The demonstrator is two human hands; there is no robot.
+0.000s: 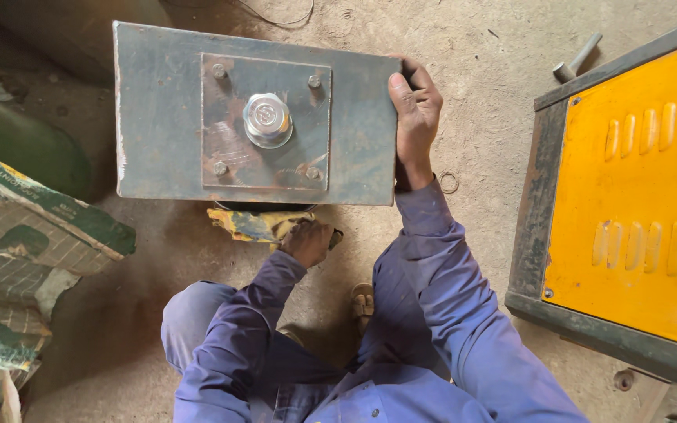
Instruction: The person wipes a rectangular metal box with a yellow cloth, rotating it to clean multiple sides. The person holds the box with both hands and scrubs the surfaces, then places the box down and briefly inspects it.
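Head cam: R hand (414,110) fingers grip 1 steel plate (162,117) w/ 4 bolts (219,70); L hand (307,241) clenches rag (256,224).

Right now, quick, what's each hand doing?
Left hand: closed on a yellow rag under the plate's near edge.
Right hand: grip on the steel plate at its right edge.

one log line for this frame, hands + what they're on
right hand: gripping edge of steel plate | left hand: on yellow rag under plate | bolted square plate, center cap

Head camera looks steeply down, apparently close above the work.
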